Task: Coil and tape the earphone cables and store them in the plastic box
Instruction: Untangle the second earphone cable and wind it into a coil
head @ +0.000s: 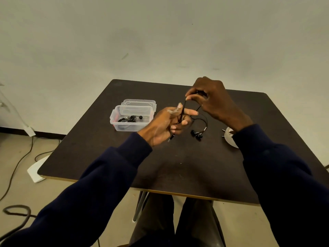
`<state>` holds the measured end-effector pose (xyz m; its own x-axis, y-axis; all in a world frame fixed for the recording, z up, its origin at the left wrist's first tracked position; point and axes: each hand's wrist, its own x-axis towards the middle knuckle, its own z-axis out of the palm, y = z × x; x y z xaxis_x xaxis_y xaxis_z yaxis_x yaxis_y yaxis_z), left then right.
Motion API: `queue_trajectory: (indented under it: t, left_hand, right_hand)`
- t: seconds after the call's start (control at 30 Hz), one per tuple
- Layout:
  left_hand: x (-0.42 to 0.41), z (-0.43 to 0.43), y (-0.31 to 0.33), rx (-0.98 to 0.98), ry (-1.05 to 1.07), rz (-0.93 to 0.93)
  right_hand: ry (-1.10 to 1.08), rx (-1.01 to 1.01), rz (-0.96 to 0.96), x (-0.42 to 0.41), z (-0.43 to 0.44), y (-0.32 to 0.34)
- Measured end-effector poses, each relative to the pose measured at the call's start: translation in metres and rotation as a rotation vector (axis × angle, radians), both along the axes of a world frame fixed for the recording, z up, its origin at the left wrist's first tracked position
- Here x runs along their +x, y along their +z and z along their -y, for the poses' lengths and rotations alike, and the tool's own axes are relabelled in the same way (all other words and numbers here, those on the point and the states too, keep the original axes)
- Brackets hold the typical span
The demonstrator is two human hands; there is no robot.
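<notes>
One cable [204,121] seems mid-coil: left hand [167,123] grips the loops, right hand [212,101] pinches the strand; next calls for winding the slack, then taping.

Near table edge bare — plastic box [131,120] far-left.

Dim, even indoor light with a yellow-green cast comes from above, leaving only faint, soft shadows on the dark table [195,166]. The clear plastic box [130,126] catches pale glints. The wide lens bows the table's edges, and fine detail is soft throughout.
</notes>
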<state>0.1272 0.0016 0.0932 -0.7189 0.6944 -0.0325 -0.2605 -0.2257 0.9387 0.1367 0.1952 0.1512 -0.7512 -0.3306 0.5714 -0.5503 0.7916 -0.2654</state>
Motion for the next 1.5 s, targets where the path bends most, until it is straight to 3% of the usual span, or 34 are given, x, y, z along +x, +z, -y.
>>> queue_trajectory:
  t: [0.07, 0.17, 0.3, 0.37, 0.47, 0.57, 0.8, 0.97, 1.17, 1.27, 1.33, 1.4, 1.5]
  left_hand:
    - [0.002, 0.002, 0.004, 0.063, -0.050, 0.024]
    - [0.006, 0.001, 0.015, 0.175, -0.049, 0.081]
    - [0.000, -0.002, 0.020, 0.467, -0.122, 0.150]
    - [-0.010, -0.005, 0.015, 0.523, -0.070, 0.160]
    - [-0.024, -0.003, 0.006, 0.420, 0.139, 0.111]
    - [-0.030, 0.004, -0.005, 0.233, 0.227, -0.022]
    - [-0.008, 0.002, -0.017, -0.167, 0.130, -0.261]
    - [0.004, -0.003, -0.021, -0.129, -0.035, -0.152]
    - [0.015, -0.003, -0.009, 0.188, -0.220, 0.082]
    - [0.007, -0.007, 0.000, 0.460, -0.240, 0.149]
    - [-0.005, -0.008, 0.001, 0.503, -0.197, 0.100]
    - [-0.017, -0.007, -0.002, 0.455, -0.066, 0.070]
    - [-0.026, -0.006, -0.006, 0.355, 0.173, 0.024]
  right_hand:
    - [-0.045, -0.143, -0.028, -0.005, -0.002, -0.007]
    - [-0.056, -0.458, 0.104, -0.003, 0.001, -0.030]
    - [0.037, -0.476, 0.288, 0.016, 0.025, -0.081]
    - [0.032, -0.501, 0.411, 0.032, 0.041, -0.098]
    - [0.061, -0.448, 0.460, 0.055, 0.052, -0.105]
    - [0.033, -0.306, 0.389, 0.065, 0.047, -0.097]
    - [-0.077, 0.157, 0.036, 0.048, 0.013, -0.049]
    - [0.013, 0.188, -0.128, 0.025, -0.004, -0.038]
    - [0.023, -0.358, 0.057, 0.014, -0.007, -0.056]
    - [0.085, -0.485, 0.236, 0.029, 0.007, -0.079]
    - [0.027, -0.566, 0.392, 0.040, 0.023, -0.095]
    - [0.053, -0.573, 0.511, 0.052, 0.038, -0.106]
    - [0.071, -0.348, 0.483, 0.069, 0.043, -0.106]
